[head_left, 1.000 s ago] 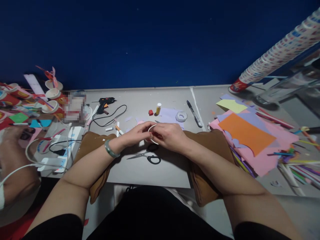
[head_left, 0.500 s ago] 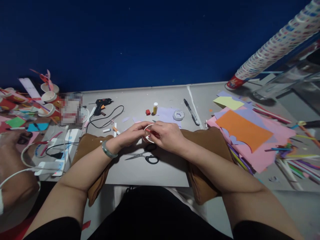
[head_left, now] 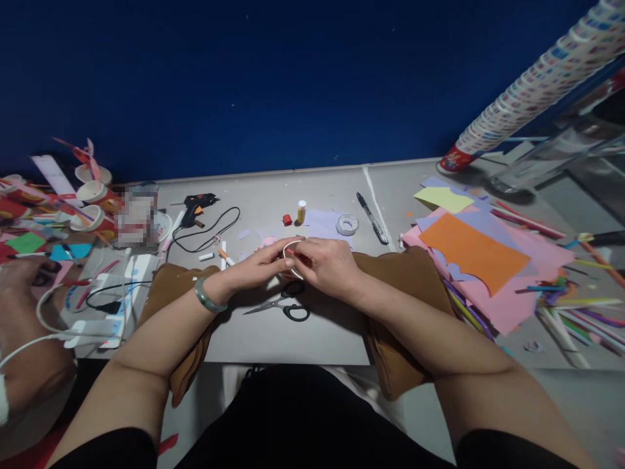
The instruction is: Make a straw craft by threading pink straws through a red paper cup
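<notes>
My left hand (head_left: 261, 264) is wrapped round the side of a small paper cup (head_left: 297, 272) with a white rim, held just above the table. My right hand (head_left: 325, 264) is closed at the same cup's rim, its fingertips partly inside the opening. A bit of red shows between the fingers, too small to name. Most of the cup is hidden by both hands. Right below them lie black-handled scissors (head_left: 278, 306), blades slightly apart and pointing left. Behind the hands stand a glue stick (head_left: 301, 212) and its red cap (head_left: 287, 220).
A tape roll (head_left: 347, 225), a black pen (head_left: 372, 218) and a glue gun (head_left: 195, 207) lie behind. Coloured paper (head_left: 473, 251) is piled right, near stacked cups (head_left: 527, 98). Brown pads (head_left: 405, 306) lie under my forearms. Another person's hand (head_left: 24, 277) is at left, beside power strips (head_left: 129, 299).
The cup has tilted a little, and its white rim shows more between my hands. My left thumb now lies nearer the rim. The view has shifted slightly.
</notes>
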### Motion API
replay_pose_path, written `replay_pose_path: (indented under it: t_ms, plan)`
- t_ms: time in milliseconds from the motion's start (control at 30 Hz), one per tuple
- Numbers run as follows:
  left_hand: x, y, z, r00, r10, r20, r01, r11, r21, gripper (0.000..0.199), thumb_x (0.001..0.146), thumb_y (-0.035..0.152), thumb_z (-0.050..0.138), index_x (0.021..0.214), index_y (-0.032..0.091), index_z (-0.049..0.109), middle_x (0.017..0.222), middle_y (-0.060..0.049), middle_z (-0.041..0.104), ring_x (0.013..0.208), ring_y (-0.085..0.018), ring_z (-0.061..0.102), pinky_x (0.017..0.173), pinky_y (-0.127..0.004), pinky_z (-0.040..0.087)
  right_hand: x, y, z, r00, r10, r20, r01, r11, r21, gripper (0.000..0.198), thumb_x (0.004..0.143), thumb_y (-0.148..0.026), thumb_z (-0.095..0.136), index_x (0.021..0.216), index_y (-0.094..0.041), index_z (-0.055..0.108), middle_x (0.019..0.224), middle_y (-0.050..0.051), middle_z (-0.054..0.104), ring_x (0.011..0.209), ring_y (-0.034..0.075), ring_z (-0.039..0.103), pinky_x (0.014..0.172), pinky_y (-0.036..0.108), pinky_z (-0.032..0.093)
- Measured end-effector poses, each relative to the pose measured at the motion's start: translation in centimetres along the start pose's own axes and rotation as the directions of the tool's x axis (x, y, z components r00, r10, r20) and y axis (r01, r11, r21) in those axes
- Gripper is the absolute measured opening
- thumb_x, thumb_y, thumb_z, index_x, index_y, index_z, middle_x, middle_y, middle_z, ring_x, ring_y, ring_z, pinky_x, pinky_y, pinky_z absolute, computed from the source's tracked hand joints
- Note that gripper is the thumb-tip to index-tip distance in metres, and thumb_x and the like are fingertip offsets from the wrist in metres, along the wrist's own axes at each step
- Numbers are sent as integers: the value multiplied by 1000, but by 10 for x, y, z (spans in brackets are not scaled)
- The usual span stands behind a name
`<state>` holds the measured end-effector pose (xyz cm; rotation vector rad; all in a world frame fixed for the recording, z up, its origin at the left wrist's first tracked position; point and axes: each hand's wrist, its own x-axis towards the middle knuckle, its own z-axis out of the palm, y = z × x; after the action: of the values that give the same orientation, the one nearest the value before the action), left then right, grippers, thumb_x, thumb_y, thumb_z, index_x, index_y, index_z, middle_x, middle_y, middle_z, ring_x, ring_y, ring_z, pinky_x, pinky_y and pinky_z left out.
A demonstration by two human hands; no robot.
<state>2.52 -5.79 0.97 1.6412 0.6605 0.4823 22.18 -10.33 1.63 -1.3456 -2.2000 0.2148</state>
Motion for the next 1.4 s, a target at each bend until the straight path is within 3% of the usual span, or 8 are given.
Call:
replay_pose_path:
  t_ms: [400, 600, 767, 900, 1000, 1167, 1333, 1400]
  plan:
    - [-2, -10, 7, 997, 77, 17, -78, 951, 299, 67, 101, 55, 40, 153, 13, 31, 158, -20, 41, 148, -30, 40, 127, -47, 30, 0, 9, 14, 1000, 3, -17, -1, 991, 134, 17, 92, -23, 59, 92, -20, 75, 86, 5, 76, 75, 18, 65, 69, 29, 37]
    - [-3, -9, 21, 999, 32, -28, -22, 953, 302, 77, 101, 61, 33, 158, 11, 20, 166, -20, 26, 156, -29, 28, 130, -47, 23, 3, 9, 16, 997, 83, 5, -82, 977, 197, 19, 88, -20, 59, 71, -19, 66, 67, 1, 69, 61, 14, 54, 68, 29, 34]
    - [0, -8, 11, 993, 5, -119, 24, 971, 239, 63, 98, 58, 46, 150, 22, 41, 159, -13, 43, 151, -28, 37, 126, -47, 33, 7, 14, 14, 989, 144, 39, -149, 942, 300, 18, 89, -24, 59, 73, -19, 66, 66, 0, 67, 60, 14, 53, 64, 27, 35]
    - [4, -7, -7, 968, -5, -250, 69, 966, 251, 32, 96, 41, 53, 112, 17, 67, 113, -10, 73, 104, -21, 69, 93, -37, 56, 8, 18, 14, 996, 76, 36, -83, 962, 261, 18, 92, -26, 58, 78, -19, 67, 71, 2, 68, 63, 15, 55, 65, 27, 37]
    - [5, -4, -13, 959, 66, -277, 30, 944, 330, 22, 91, 35, 60, 91, 16, 70, 91, -6, 75, 85, -17, 68, 78, -31, 55, 8, 21, 15, 999, -39, 23, 35, 986, 165, 19, 94, -26, 56, 80, -19, 67, 77, 5, 70, 68, 16, 57, 65, 28, 37]
    - [3, 0, -11, 952, 177, -250, -68, 919, 389, 15, 90, 29, 63, 90, 16, 72, 89, -5, 74, 84, -15, 67, 72, -26, 51, 7, 23, 15, 984, -176, -21, 177, 981, 75, 21, 95, -28, 56, 79, -19, 65, 71, 4, 65, 61, 15, 54, 59, 28, 37]
    - [3, -1, -14, 922, 210, -324, -97, 938, 332, 16, 90, 30, 63, 85, 16, 68, 83, -4, 71, 78, -13, 64, 66, -22, 48, 8, 20, 13, 970, -80, -231, 153, 936, 317, 7, 91, -29, 67, 93, -22, 66, 82, 2, 71, 71, 16, 64, 68, 29, 50]
    - [4, -2, -16, 896, 221, -384, -111, 951, 288, 18, 91, 32, 63, 85, 16, 67, 83, -4, 70, 76, -12, 63, 66, -22, 49, 10, 21, 11, 936, 5, -352, 134, 920, 369, 22, 87, -33, 74, 105, -23, 65, 94, 4, 72, 82, 19, 67, 76, 33, 53]
